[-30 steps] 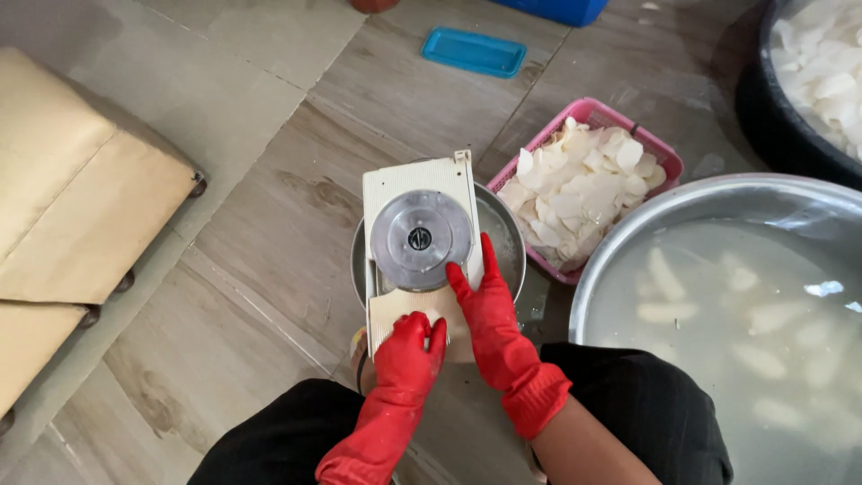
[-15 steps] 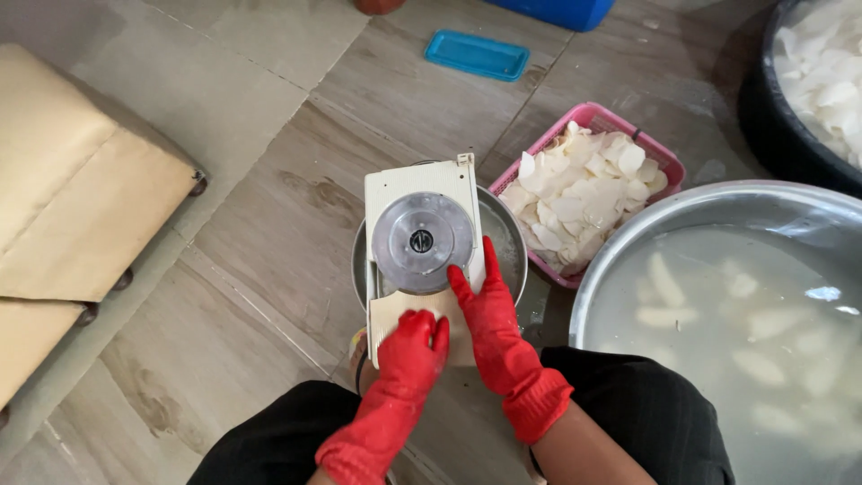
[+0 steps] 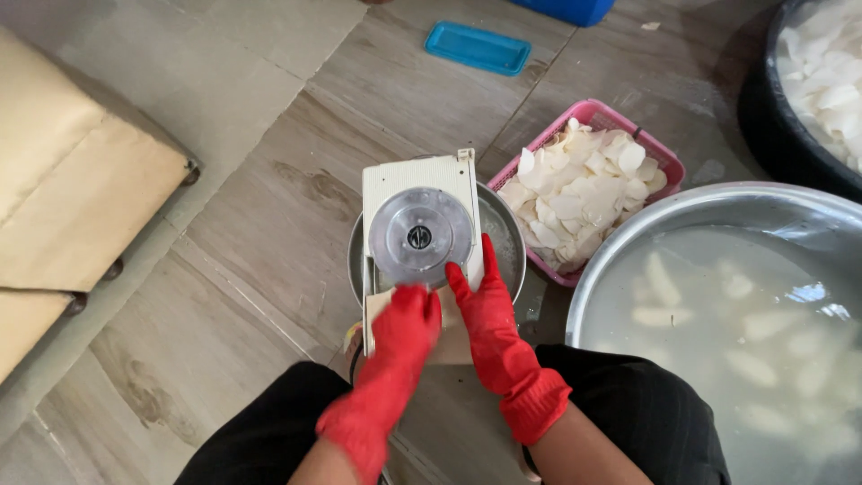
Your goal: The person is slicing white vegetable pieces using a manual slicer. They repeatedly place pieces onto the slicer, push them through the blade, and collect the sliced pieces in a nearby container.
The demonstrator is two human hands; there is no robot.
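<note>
- While our red-gloved left hand (image 3: 404,328) presses, fingers curled, just below the slicer (image 3: 419,235) disc, whatever it holds is hidden.
- Our right hand (image 3: 480,301) lies flat-fingered beside it; a slip could nick gloves.

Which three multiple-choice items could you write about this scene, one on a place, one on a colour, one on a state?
1. Where does the pink basket of white slices stand?
A. right of the slicer
B. left of the slicer
C. on the cushion

2. What colour are the gloves on both hands?
A. blue
B. red
C. yellow

3. What does the big metal basin hold?
A. nothing
B. dry sand
C. water with pale pieces

Answers:
1 A, it stands right of the cream slicer.
2 B, the left hand and right hand wear red gloves.
3 C, pale pieces lie under cloudy water.
</note>
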